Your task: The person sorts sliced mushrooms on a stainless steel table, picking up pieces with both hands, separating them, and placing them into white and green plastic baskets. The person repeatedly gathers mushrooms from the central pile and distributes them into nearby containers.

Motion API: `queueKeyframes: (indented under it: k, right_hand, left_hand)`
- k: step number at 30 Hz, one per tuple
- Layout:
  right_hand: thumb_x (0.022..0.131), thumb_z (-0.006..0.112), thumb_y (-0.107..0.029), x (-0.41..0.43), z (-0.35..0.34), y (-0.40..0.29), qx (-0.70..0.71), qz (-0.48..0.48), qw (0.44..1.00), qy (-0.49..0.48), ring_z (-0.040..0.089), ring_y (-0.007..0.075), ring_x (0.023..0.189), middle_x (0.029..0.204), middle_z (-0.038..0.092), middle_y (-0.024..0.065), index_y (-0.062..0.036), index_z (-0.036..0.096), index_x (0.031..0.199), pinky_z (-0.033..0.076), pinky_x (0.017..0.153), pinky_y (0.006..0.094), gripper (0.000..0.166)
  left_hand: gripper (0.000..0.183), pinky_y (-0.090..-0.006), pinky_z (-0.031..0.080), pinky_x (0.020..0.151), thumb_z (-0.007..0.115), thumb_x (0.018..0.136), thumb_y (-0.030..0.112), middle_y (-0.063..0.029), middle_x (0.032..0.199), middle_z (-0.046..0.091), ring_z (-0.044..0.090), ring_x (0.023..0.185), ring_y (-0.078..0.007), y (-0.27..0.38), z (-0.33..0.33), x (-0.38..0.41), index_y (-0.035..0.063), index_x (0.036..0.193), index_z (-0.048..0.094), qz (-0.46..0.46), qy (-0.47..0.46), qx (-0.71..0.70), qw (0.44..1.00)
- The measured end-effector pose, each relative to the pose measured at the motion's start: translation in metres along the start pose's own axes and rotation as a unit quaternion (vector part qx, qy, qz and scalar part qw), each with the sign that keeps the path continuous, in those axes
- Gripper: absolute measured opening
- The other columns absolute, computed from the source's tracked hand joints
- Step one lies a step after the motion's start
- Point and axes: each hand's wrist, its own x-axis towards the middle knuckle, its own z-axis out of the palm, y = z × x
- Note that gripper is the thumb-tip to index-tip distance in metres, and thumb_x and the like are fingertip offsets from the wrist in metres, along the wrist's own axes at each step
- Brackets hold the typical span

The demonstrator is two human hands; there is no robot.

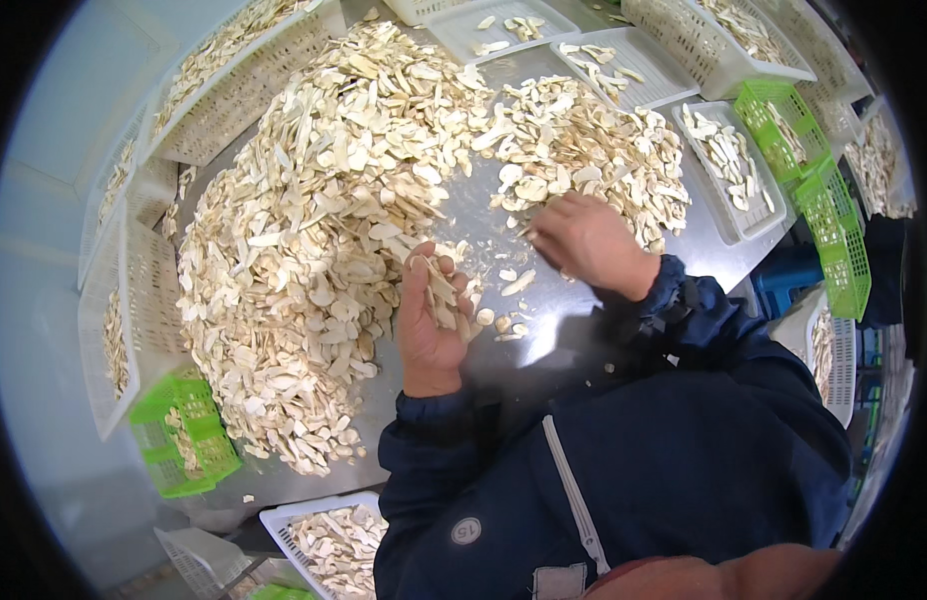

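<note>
Pale dried slices, seemingly mushroom, form a large heap on a metal table. My left hand is at the right edge of that heap, palm up, its fingers closed around several slices. A smaller heap of slices lies farther right. My right hand is at this heap's near edge, palm down, with the fingertips close together by a small piece; whether it grips the piece is unclear. Several loose slices and crumbs lie on the metal between my hands.
Shallow white trays with some slices stand at the far and right edges. White perforated baskets of slices line the left and far sides. Green plastic baskets stand at the left and right. Another white basket of slices is below the table's near edge.
</note>
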Motion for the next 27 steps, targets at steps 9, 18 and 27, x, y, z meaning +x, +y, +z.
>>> queueKeyframes:
  k: [9,18,27]
  right_hand:
    - [0.090,0.067,-0.008,0.017,-0.035,0.052,-0.123,0.112,0.986,0.025,0.069,0.0327,0.102,0.106,0.075,0.0097,-0.0119,0.074,0.118,0.056,0.087,0.0437,0.028]
    - [0.099,0.067,-0.021,0.063,0.023,0.027,-0.061,-0.006,0.998,0.001,0.063,0.0253,0.119,0.123,0.071,0.0035,-0.0160,0.072,0.126,0.049,0.101,0.0431,0.028]
    - [0.089,0.071,-0.013,0.058,0.001,0.052,-0.137,0.034,0.990,-0.024,0.066,0.0282,0.114,0.120,0.073,0.0057,-0.0115,0.075,0.120,0.051,0.101,0.0423,0.031]
  left_hand:
    - [0.027,-0.0291,0.063,0.065,0.062,0.112,0.029,-0.0046,0.107,0.069,0.062,0.087,-0.0163,0.001,0.004,0.000,0.0128,0.132,0.068,0.001,0.002,0.011,1.000]
    - [0.027,-0.0264,0.059,0.061,0.061,0.112,0.029,-0.0035,0.104,0.068,0.061,0.085,-0.0155,0.000,0.010,-0.001,0.0138,0.133,0.066,-0.004,0.043,0.030,0.999]
    - [0.031,-0.0269,0.051,0.061,0.063,0.110,0.034,-0.0010,0.101,0.064,0.061,0.085,-0.0148,-0.002,0.011,-0.001,0.0138,0.133,0.062,0.008,0.055,0.080,0.995]
